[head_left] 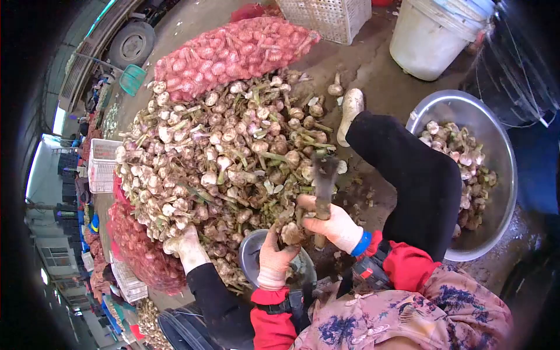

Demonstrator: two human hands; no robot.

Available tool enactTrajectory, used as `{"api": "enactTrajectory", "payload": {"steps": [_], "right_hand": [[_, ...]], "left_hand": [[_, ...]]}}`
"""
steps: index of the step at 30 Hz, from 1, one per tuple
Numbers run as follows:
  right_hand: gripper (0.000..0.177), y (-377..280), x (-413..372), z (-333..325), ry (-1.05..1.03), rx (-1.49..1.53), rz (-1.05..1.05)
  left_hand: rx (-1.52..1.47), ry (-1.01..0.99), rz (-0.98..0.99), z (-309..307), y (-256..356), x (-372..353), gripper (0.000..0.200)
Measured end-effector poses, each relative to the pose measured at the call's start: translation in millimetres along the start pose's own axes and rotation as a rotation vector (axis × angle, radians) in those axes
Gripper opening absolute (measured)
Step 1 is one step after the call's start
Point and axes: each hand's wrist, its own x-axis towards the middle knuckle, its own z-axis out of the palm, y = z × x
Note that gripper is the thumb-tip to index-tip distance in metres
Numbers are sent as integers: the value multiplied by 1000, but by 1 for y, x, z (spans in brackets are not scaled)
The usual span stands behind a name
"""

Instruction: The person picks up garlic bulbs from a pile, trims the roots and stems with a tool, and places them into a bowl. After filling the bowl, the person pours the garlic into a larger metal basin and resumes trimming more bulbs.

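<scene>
My left hand (275,259), in a pale orange and white glove, holds a garlic bulb (291,233) over a small metal bowl (251,249). To its right my right hand (338,227), gloved too, is closed around the handle of a tool (323,201) with a dark, wide head pointing away from me. The fingers of my right hand are close to the bulb. Beyond both hands spreads a big heap of garlic (204,151) with stems. The small bowl is partly hidden by my left hand.
A full red net bag (233,55) lies behind the heap, another (143,251) at left. A large metal basin (507,175) holding garlic stands right of my leg. White bucket (426,44) and white crate (332,17) stand at the back. My feet flank the heap.
</scene>
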Motion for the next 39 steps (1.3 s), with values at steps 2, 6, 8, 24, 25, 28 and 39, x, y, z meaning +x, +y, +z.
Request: {"api": "enactTrajectory", "payload": {"steps": [2, 6, 8, 24, 25, 28, 39], "right_hand": [[20, -22, -7, 0, -42, -134, 206], [18, -5, -5, -15, 91, -116, -247], [19, -13, -8, -14, 52, -156, -354], [20, 10, -26, -11, -422, -1264, -349], [20, 10, -28, -7, -456, -1289, -354], [20, 18, -23, -6, -482, -1316, -298], [31, 68, 28, -60, 68, -1070, 164]], "left_hand": [[-73, -17, 120, -7, -21, -4, 73], [399, 343, 185, 7, -14, -17, 84], [686, 528, 198, 13, -16, -16, 80], [-804, 55, 43, 5, -47, -40, 59], [-803, 54, 34, 6, -39, -44, 59], [332, 141, 396, 6, -18, -50, 53], [-493, 121, 151, -6, -20, -58, 56]]}}
